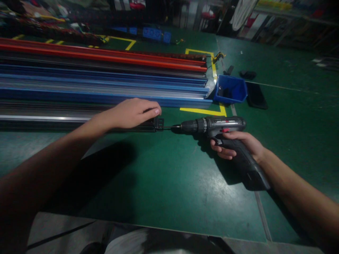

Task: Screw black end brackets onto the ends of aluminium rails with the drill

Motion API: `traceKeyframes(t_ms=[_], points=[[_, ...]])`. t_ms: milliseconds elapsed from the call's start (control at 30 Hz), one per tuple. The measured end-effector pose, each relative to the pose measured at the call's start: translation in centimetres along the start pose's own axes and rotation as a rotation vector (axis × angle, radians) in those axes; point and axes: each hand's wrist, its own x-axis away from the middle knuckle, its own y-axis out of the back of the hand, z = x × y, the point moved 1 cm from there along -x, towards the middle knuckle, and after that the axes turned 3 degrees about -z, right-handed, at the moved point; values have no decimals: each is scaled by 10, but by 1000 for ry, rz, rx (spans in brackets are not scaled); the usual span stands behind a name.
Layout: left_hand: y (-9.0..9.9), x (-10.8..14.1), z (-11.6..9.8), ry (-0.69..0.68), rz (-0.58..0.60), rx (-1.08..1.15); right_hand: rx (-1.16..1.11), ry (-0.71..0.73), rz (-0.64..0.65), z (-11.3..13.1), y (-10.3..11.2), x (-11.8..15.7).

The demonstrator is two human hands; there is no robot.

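The right hand (239, 141) grips a black cordless drill (225, 123) by its handle, bit (171, 127) directed left at the black end piece (159, 123) of a dark rail (53, 118). The left hand (135, 112) lies over the rail near this end. Blue rails (106, 93) and red rails (106, 55) lie beyond on the green desk (172, 183); a blue bin (233, 100) stands beside the blue rails' ends.

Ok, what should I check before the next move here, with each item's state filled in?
1. Drill gripped in the right hand: ok.
2. Left hand lying over the dark rail near its end: ok.
3. Bit pointed at the black end piece: ok.
4. Bit tip seated: cannot tell, too small to see.
5. Blue bin standing apart from the drill: ok.
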Motion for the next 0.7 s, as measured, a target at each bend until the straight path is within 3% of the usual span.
traceKeyframes(t_ms=[700], points=[[0, 0, 1, 8, 11, 18, -1, 4, -3, 0, -1, 0]])
